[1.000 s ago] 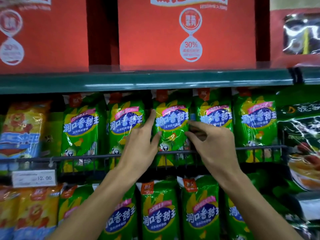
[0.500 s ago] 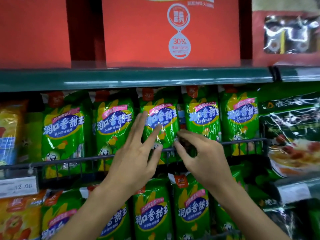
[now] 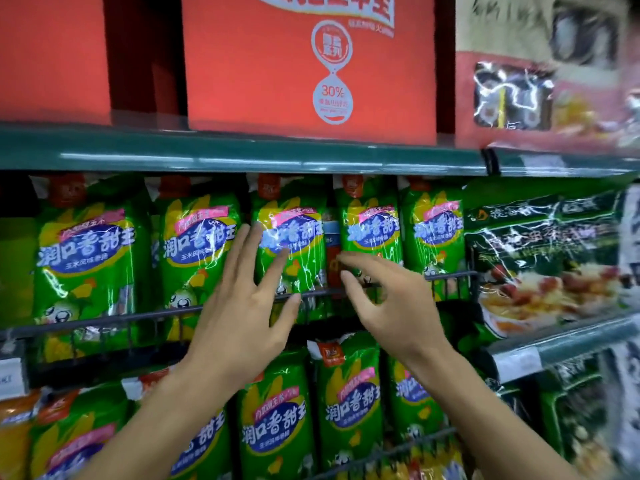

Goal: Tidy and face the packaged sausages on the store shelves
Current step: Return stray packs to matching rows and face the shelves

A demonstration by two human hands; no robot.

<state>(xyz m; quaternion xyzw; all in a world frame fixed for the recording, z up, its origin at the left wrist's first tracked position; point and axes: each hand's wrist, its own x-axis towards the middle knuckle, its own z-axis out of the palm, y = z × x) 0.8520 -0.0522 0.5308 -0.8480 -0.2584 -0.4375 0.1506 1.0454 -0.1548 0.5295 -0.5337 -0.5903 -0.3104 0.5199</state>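
Observation:
Several green sausage packs stand upright in a row behind a black wire rail (image 3: 104,322) on the middle shelf. My left hand (image 3: 242,306) is spread open in front of the third green pack (image 3: 294,223), fingertips close to its face. My right hand (image 3: 391,306) hovers with curled, parted fingers just right of that pack, in front of the fourth green pack (image 3: 372,223). A red-and-blue pack (image 3: 333,251) shows in the gap between the two. Neither hand holds anything. More green packs (image 3: 349,407) stand on the shelf below.
Red boxes (image 3: 304,64) fill the top shelf above a green shelf edge (image 3: 242,157). Dark green meal packs (image 3: 543,258) sit to the right. Orange packs (image 3: 17,431) sit at the lower left, by a white price tag (image 3: 8,374).
Both hands have drawn back from the third green pack and opened. The view has shifted right and slightly closer.

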